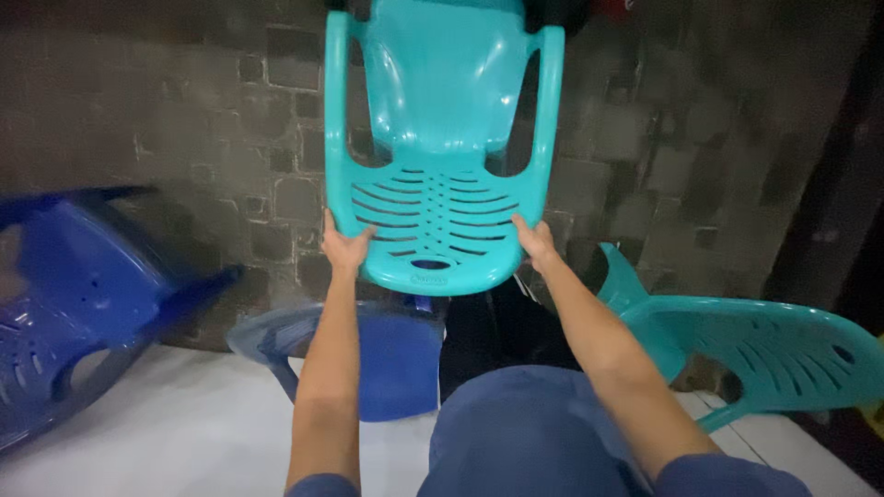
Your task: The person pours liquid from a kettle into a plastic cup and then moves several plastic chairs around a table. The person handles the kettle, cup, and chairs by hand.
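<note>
Chairs fill the view. At the far left a dark blue chair [69,304], blurred, lies tilted over the white floor [184,433]. Just right of it a second blue chair [387,354] sits low, below the hands. The left hand [343,247] clasps the left edge of a teal chair [440,138], fingers [354,241] wrapped onto its slotted back, thumb along the rim. This teal chair is held up in the middle of the view, in front of the dark stone-block wall [184,120], its seat toward the top edge and its back toward the person. A small oval label [430,277], embossed in the same teal, sits at the chair's lower edge between the hands. The right hand [536,243] grips the right edge in the same way. At the far right another teal chair [764,350] lies tipped near the floor's right edge.
</note>
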